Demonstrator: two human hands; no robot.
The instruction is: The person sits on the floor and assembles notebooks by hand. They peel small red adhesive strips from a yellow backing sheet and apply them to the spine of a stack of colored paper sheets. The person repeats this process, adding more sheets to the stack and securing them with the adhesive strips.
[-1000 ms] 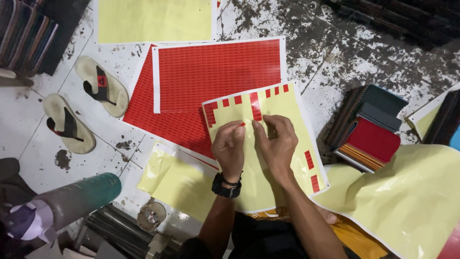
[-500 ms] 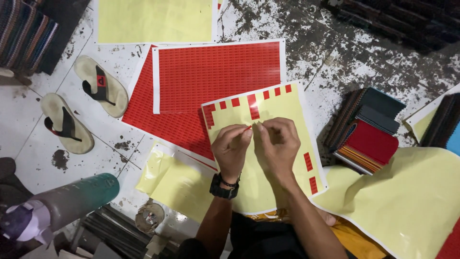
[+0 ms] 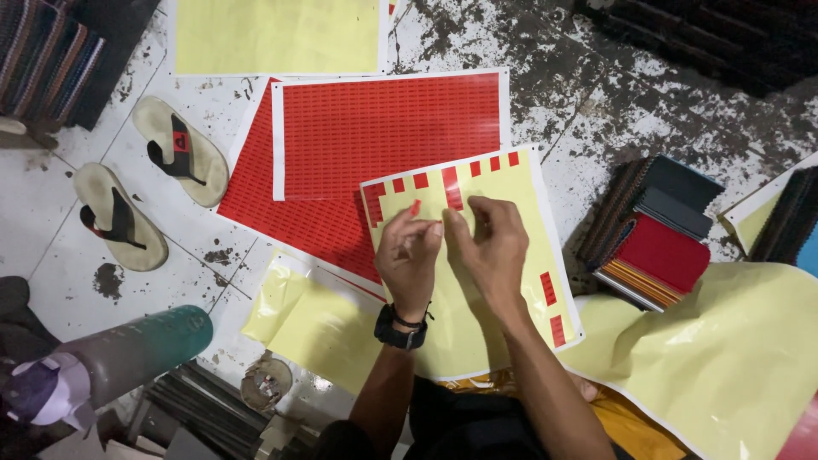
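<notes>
One small red sticker sits pinched in the left hand grip above the yellow backing sheet.

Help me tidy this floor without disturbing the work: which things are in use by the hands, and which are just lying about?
In use:
left hand pinching a small red sticker
right hand on the yellow backing sheet
full red sticker sheets

Lying about:
pair of sandals
stack of notebooks
green cylinder

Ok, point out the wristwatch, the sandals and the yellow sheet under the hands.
wristwatch [image 3: 400, 328]: head view, on the black band.
sandals [image 3: 119, 217]: head view, on the nearer sandal's strap.
yellow sheet [image 3: 477, 315]: head view, on its bare lower part.
</notes>
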